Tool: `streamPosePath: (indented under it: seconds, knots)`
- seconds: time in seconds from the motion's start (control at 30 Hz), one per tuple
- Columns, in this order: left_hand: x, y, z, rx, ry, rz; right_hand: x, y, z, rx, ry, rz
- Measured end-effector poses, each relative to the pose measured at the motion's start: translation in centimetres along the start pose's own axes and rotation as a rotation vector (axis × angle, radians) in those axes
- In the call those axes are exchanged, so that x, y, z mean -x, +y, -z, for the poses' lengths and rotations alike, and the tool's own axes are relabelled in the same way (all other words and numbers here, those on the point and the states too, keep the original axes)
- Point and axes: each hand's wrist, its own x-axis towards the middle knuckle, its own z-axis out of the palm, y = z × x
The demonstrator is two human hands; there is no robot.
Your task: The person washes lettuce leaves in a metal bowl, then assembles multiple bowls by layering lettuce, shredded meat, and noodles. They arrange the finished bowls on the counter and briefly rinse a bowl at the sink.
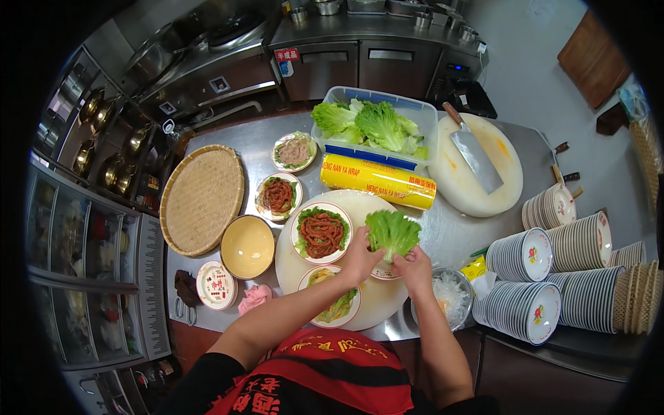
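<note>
Lettuce leaf (393,232) was over a plate (385,274) on the right of the white board (379,303), gripped low by the fingers of left hand (362,259) and right hand (415,268) — a light, even pinch seemed best against tearing.
</note>
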Motion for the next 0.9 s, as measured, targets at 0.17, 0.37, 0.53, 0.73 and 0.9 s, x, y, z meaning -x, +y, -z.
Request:
streamPosePath:
  seconds: [0.17,0.37,0.53,0.73,0.9]
  knots:
    - [1.0,0.5,-0.5,-0.394,0.048,-0.006,0.0,2.1,0.2,0.136,0.033,-0.1]
    - [2.0,1.1,-0.1,-0.521,-0.029,-0.169,0.2,3.1,-0.3,0.558,0.207,0.104]
    - [2.1,0.0,0.5,-0.761,0.029,-0.398,1.7,1.5,-1.4,0.697,0.373,0.177]
    - [2.0,-0.6,1.3,-0.733,0.031,-0.551,2.9,-0.6,0.0,0.647,0.401,0.374]
    - [2.3,-0.6,0.1,-0.657,-0.254,-0.712,1.9,-0.7,-0.1,0.823,0.177,0.598]
